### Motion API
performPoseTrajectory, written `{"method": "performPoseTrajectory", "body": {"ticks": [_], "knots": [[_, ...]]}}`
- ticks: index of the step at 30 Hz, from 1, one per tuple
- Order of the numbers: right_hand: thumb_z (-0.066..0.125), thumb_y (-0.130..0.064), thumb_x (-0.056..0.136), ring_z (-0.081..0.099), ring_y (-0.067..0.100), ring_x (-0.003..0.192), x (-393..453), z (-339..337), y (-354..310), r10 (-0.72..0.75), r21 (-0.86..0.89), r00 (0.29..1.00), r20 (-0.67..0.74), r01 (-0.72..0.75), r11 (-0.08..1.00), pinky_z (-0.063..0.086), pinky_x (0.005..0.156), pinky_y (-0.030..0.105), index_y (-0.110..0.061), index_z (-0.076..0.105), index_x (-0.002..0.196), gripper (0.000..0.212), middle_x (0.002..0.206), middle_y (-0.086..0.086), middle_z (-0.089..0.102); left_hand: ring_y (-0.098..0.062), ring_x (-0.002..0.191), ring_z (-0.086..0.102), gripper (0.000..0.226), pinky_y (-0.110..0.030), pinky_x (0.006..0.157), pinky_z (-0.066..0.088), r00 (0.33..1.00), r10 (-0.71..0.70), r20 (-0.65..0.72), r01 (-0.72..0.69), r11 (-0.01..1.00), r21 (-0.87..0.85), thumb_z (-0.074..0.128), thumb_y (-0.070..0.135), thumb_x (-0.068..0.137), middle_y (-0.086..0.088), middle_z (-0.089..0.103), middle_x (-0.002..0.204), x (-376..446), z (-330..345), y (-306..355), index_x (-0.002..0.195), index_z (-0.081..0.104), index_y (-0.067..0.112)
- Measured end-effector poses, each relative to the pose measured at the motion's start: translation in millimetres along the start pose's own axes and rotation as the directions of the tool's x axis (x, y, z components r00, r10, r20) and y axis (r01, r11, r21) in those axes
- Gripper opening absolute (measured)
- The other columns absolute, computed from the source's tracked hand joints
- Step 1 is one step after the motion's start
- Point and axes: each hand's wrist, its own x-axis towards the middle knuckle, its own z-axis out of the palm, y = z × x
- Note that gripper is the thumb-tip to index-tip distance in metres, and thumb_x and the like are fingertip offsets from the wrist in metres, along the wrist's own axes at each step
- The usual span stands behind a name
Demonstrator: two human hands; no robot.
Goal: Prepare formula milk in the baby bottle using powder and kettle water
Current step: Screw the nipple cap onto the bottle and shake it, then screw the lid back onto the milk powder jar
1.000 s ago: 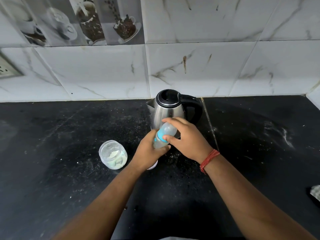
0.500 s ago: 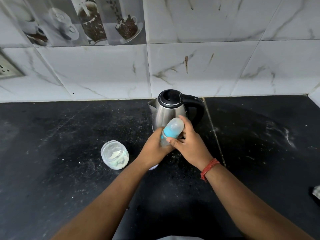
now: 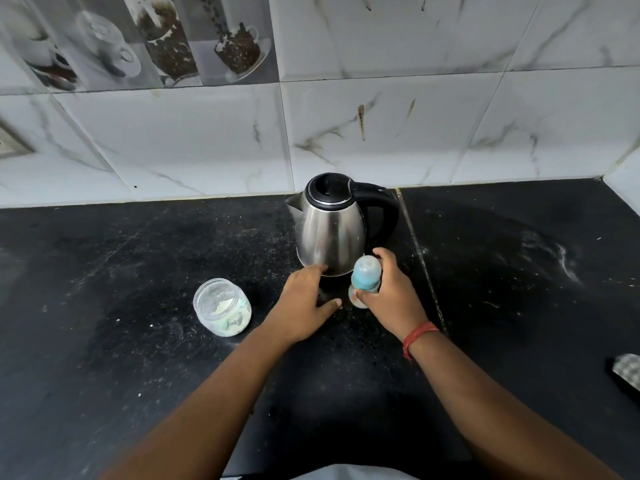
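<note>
On a black stone bench (image 3: 104,341) backed by white marbled wall tiles, things lie as follows from left to right. Toward the left stands a small clear jar (image 3: 222,307) with no lid on it, holding a little white powder at the bottom. Just right of the jar, the left hand (image 3: 304,303) hovers low over the bench, palm down, with its fingers straight and spread, holding nothing; its fingertips reach close to the foot of the kettle. Behind it, near the wall, stands a steel kettle (image 3: 330,226), upright, with a black lid, a black handle pointing right and its spout pointing left. Right of the left hand and just in front of the kettle, the right hand (image 3: 391,296) grips the baby bottle (image 3: 364,280), fingers and thumb curled round it. The bottle stands roughly upright with its blue collar and clear cap on top. A red thread band (image 3: 417,337) circles the right wrist. At the far right edge, a corner of checked cloth (image 3: 628,370) shows.
</note>
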Motion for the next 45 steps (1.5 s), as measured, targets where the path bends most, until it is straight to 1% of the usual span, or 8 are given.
{"method": "performPoseTrajectory", "body": {"ticks": [6,14,22,29,31,36,41,45], "knots": [[0.082,-0.020,0.081,0.053,0.009,0.109,-6.3,4.7,17.2,0.020,-0.067,0.999,0.031,-0.018,0.998,0.042,0.092,0.022,-0.023,0.034,0.146,0.081,0.131,0.001,0.057,-0.028,0.159,0.004,0.088,-0.058,0.127,0.004,0.997,-0.012,0.070,-0.019,0.903,0.429,0.042,0.069,0.096,-0.002,0.009,0.173,-10.0,12.9,-14.6,0.163,0.009,0.022],[0.085,-0.022,0.078,0.046,0.013,0.131,-7.9,2.7,23.1,0.051,-0.017,0.992,0.112,-0.050,0.999,0.032,0.103,0.021,-0.021,0.019,0.156,0.102,0.149,0.003,0.045,-0.034,0.157,-0.021,0.095,-0.066,0.123,-0.004,0.999,-0.027,-0.023,0.036,0.830,0.556,0.002,0.083,0.084,-0.004,-0.014,0.172,-15.0,19.4,-23.0,0.162,-0.009,0.030],[0.089,-0.031,0.072,0.032,0.020,0.144,-13.9,-4.3,-4.7,-0.127,-0.092,0.991,-0.033,0.124,0.988,0.032,0.118,0.037,-0.025,0.020,0.157,0.109,0.158,0.004,0.033,-0.032,0.156,-0.024,0.091,-0.062,0.125,-0.007,0.991,-0.001,-0.132,0.072,0.842,0.535,-0.001,0.082,0.087,-0.003,-0.015,0.172,-15.4,-0.5,-28.8,0.162,-0.007,0.031],[0.084,-0.037,0.077,0.030,0.014,0.146,-16.6,30.0,-44.7,-0.340,-0.159,0.940,0.002,0.336,0.928,0.020,0.118,0.017,-0.014,0.029,0.155,0.098,0.157,0.006,0.037,-0.032,0.155,-0.026,0.091,-0.061,0.125,-0.008,0.971,0.025,-0.238,0.106,0.846,0.522,0.010,0.081,0.090,-0.004,-0.019,0.171,-22.2,-44.0,-45.7,0.163,-0.006,0.030],[0.083,-0.038,0.079,0.033,0.014,0.144,-16.7,47.0,-52.8,-0.307,-0.117,0.951,0.049,0.310,0.943,0.019,0.113,0.010,-0.014,0.033,0.153,0.093,0.155,0.005,0.039,-0.032,0.155,-0.027,0.093,-0.061,0.125,-0.009,0.967,0.006,-0.255,0.132,0.844,0.520,0.011,0.083,0.089,-0.004,-0.020,0.171,-27.6,-57.7,-56.2,0.163,-0.007,0.030],[0.081,-0.041,0.080,0.026,0.020,0.149,-10.3,98.6,-62.7,-0.166,-0.219,0.923,0.346,0.251,0.943,0.025,0.118,0.030,-0.018,0.029,0.154,0.093,0.161,0.003,0.029,-0.032,0.154,-0.029,0.100,-0.062,0.124,-0.009,0.963,-0.063,-0.260,0.185,0.860,0.476,0.011,0.087,0.085,-0.003,-0.023,0.170,-55.8,-86.2,-94.5,0.163,-0.010,0.028],[0.074,-0.061,0.076,0.017,0.033,0.151,0.5,126.7,-50.5,0.082,-0.608,0.859,0.506,0.288,0.740,0.020,0.123,0.045,-0.023,0.020,0.157,0.104,0.164,0.011,0.020,-0.029,0.153,-0.032,0.109,-0.062,0.125,-0.008,0.969,-0.122,-0.214,0.204,0.885,0.418,0.017,0.092,0.080,0.000,-0.025,0.169,-79.9,-90.9,-127.2,0.163,-0.011,0.028],[0.073,-0.058,0.078,0.033,0.031,0.141,1.8,140.4,-46.5,0.049,-0.692,0.884,0.466,0.329,0.643,0.028,0.117,0.044,-0.028,0.032,0.151,0.089,0.151,0.005,0.041,-0.028,0.153,-0.032,0.112,-0.061,0.125,-0.007,0.969,-0.164,-0.183,0.223,0.903,0.369,0.027,0.093,0.080,0.001,-0.026,0.168,-91.4,-92.1,-148.5,0.162,-0.014,0.027]]}}
